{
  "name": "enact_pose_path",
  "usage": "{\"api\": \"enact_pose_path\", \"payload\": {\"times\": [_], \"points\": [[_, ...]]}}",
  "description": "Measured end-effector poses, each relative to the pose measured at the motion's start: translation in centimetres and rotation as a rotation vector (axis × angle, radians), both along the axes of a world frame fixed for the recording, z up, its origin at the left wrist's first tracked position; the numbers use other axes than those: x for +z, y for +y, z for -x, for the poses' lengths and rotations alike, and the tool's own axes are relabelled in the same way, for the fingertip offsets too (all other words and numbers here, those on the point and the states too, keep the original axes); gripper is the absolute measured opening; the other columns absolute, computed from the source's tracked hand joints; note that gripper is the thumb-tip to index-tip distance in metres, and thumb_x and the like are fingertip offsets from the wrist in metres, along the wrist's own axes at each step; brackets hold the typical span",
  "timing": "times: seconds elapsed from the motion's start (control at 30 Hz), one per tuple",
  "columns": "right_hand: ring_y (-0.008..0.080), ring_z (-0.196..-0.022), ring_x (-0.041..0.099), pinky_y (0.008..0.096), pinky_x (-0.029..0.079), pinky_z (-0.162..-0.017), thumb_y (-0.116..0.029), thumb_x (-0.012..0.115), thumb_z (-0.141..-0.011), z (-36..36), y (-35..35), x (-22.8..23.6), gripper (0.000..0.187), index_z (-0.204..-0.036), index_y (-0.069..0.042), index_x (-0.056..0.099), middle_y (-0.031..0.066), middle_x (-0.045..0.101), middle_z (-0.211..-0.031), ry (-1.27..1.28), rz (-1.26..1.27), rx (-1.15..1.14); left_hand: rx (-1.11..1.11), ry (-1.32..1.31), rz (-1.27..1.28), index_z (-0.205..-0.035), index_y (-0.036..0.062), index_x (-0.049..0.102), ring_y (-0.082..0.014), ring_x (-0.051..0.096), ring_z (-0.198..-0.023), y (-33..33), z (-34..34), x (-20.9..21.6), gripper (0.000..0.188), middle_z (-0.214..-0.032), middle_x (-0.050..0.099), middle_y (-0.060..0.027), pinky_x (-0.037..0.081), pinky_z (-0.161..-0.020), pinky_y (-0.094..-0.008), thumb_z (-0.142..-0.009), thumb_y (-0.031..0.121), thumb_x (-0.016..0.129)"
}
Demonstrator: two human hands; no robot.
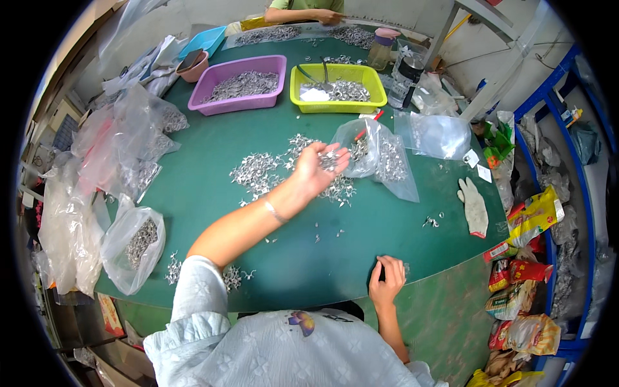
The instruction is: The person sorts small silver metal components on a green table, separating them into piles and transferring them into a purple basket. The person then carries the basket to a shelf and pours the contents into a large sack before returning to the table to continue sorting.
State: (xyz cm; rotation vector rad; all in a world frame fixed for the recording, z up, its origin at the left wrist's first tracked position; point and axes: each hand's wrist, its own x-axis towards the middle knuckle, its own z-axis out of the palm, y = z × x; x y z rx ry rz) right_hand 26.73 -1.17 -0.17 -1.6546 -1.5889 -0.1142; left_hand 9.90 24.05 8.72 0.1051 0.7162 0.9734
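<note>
My left hand [316,169] reaches over the middle of the table, palm up and fingers partly curled. It cradles several small silver metal parts [330,160]. Under and beside it lie loose piles of similar curved metal parts [255,173]. Just past its fingertips, an open clear plastic bag [391,161] of metal parts lies on the table, with a red-handled tool [367,126] at its mouth. My right hand [388,281] rests at the table's near edge with curled fingers. Something clear shows beside its fingers, but what it grips, if anything, is hidden.
A purple basket [193,97] and a yellow-green basket [383,99] of metal parts stand at the back. Filled plastic bags [132,248] crowd the left. A white glove [474,208] lies right, near a blue shelf [560,129]. Another person [306,9] sits across the table.
</note>
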Motion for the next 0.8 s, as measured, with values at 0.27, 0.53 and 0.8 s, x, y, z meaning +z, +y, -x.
{"api": "enact_pose_path", "payload": {"times": [0.27, 0.53, 0.8], "points": [[0.0294, -0.082, 0.06, 0.0388, 0.045, -0.071, 0.0, 0.064, -0.077, 0.1, 0.1, 0.0, 0.014, -0.091, -0.003, 0.066, 0.0111, 0.065, -0.091, 0.0, 0.009, -0.03, 0.082, 0.003, 0.054, -0.123, -0.0058, 0.043, -0.0339, 0.053, -0.109, 3.9, -6.2, -0.7, 0.039, -0.126, 0.05, -0.0228, 0.044, -0.1, -0.0474, -0.099, 0.024, 0.037], [0.0293, -0.081, 0.06, 0.0385, 0.045, -0.071, -0.001, 0.064, -0.076, 0.3, 0.1, 0.1, 0.014, -0.089, -0.003, 0.067, 0.0109, 0.064, -0.09, 0.012, 0.021, -0.058, -0.119, -0.101, -0.009, -0.134, -0.005, 0.038, -0.0349, 0.046, -0.123, 4.0, -5.4, -1.4, 0.051, -0.133, 0.047, -0.0226, 0.031, -0.11, -0.0535, -0.102, 0.033, 0.029], [0.0288, -0.08, 0.059, 0.0378, 0.045, -0.07, -0.001, 0.064, -0.075, 0.3, 0.1, 0.2, 0.015, -0.089, -0.003, 0.067, 0.0106, 0.064, -0.09, 0.002, 0.019, -0.059, -0.173, -0.074, -0.099, -0.134, -0.0044, 0.039, -0.0308, 0.051, -0.116, 3.8, -5.6, 0.0, 0.052, -0.125, 0.052, -0.0194, 0.036, -0.107, -0.0491, -0.102, 0.035, 0.031]]}}
